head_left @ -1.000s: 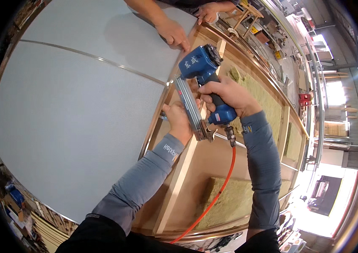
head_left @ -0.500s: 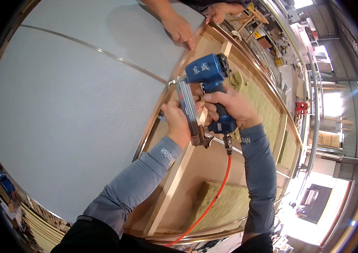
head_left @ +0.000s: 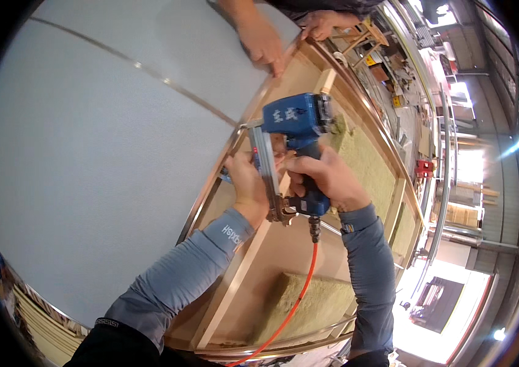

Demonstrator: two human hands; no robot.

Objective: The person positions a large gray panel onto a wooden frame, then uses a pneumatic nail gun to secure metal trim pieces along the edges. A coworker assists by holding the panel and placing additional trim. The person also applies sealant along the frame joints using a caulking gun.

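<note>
My right hand (head_left: pixel 336 177) is wrapped round the grip of a blue pneumatic nail gun (head_left: pixel 293 116). The gun's silver magazine slants down toward me, and its nose rests at or just above the metal-edged rim of a large grey panel (head_left: pixel 106 165). A red air hose (head_left: pixel 299 300) runs from the bottom of the grip to the lower edge. Behind the magazine, my left hand (head_left: pixel 250 183) is at the rim of the wooden frame (head_left: pixel 235 287); most of its fingers are hidden by the gun.
Across the frame, another person's hand (head_left: pixel 262 43) points down at the panel edge, and their other hand (head_left: pixel 320 24) rests on the far corner. Yellowish insulation slabs (head_left: pixel 366 150) lie in the frame's bays. A wooden stool (head_left: pixel 363 40) stands beyond.
The nail gun and both my hands appear slightly lower and to the left in the picture, as does the scene around them. My right hand keeps its hold on the gun.
</note>
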